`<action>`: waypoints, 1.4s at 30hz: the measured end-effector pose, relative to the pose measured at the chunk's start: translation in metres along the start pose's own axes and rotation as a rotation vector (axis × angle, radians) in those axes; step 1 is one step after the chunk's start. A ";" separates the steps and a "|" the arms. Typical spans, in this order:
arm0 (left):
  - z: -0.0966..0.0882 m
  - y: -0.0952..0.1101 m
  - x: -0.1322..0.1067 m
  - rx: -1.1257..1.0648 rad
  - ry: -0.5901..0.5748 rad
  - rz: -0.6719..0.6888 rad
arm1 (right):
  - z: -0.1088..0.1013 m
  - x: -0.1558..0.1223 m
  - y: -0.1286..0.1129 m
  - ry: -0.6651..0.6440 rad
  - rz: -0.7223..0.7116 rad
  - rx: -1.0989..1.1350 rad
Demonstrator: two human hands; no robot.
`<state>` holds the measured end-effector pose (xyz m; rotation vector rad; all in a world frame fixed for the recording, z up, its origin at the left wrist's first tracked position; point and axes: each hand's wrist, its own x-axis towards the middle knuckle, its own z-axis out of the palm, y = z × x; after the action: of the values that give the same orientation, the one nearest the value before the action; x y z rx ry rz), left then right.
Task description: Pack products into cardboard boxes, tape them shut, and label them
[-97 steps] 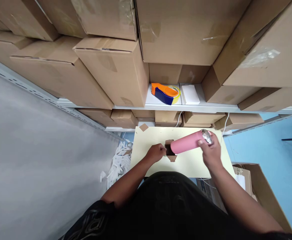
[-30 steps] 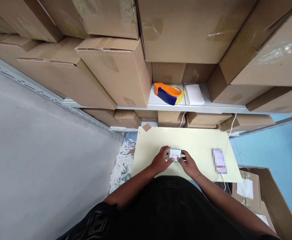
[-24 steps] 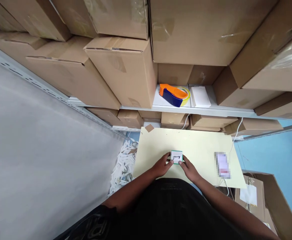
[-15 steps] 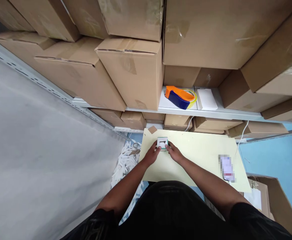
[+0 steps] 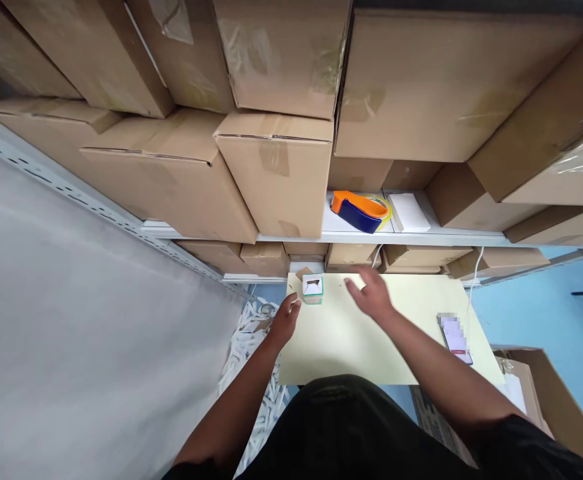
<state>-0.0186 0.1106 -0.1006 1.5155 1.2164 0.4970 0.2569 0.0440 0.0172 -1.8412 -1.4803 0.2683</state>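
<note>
A small white box with green edges (image 5: 312, 289) stands upright at the far left corner of the pale yellow table (image 5: 371, 340). My left hand (image 5: 286, 317) hovers just below and left of the box, fingers loosely curled, not touching it. My right hand (image 5: 370, 293) is open with fingers spread, over the table to the right of the box, holding nothing.
An orange and blue tape dispenser (image 5: 361, 209) and a white packet (image 5: 408, 213) lie on the shelf among stacked cardboard boxes (image 5: 251, 173). A phone (image 5: 455, 335) rests on the table's right edge. An open carton (image 5: 546, 400) sits at right, white scraps (image 5: 251, 333) on the floor.
Both hands carried the small box to the table's far left corner and let go of it. My right hand has drawn away to the right; the left has dropped back slightly.
</note>
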 end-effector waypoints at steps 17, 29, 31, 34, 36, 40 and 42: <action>-0.026 -0.005 -0.098 0.285 -0.148 0.090 | -0.096 0.058 0.001 0.263 -0.207 -0.339; 0.004 -0.001 -0.090 0.436 -0.304 0.185 | -0.079 -0.201 0.115 0.064 0.209 -0.470; 0.015 0.006 -0.094 0.453 -0.305 0.178 | -0.075 -0.215 0.146 0.015 0.279 -0.496; 0.038 0.016 -0.105 0.448 -0.290 0.146 | -0.072 -0.225 0.187 -0.060 0.335 -0.497; 0.056 0.021 -0.115 0.450 -0.286 0.135 | -0.069 -0.230 0.209 -0.100 0.343 -0.481; 0.095 0.028 -0.140 0.499 -0.278 0.124 | -0.062 -0.241 0.237 -0.177 0.314 -0.440; 0.113 0.030 -0.154 0.517 -0.268 0.115 | -0.060 -0.244 0.242 -0.204 0.298 -0.431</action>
<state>0.0263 -0.0748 -0.0675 2.0236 1.0958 0.0399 0.3984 -0.2160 -0.1682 -2.4495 -1.4782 0.3037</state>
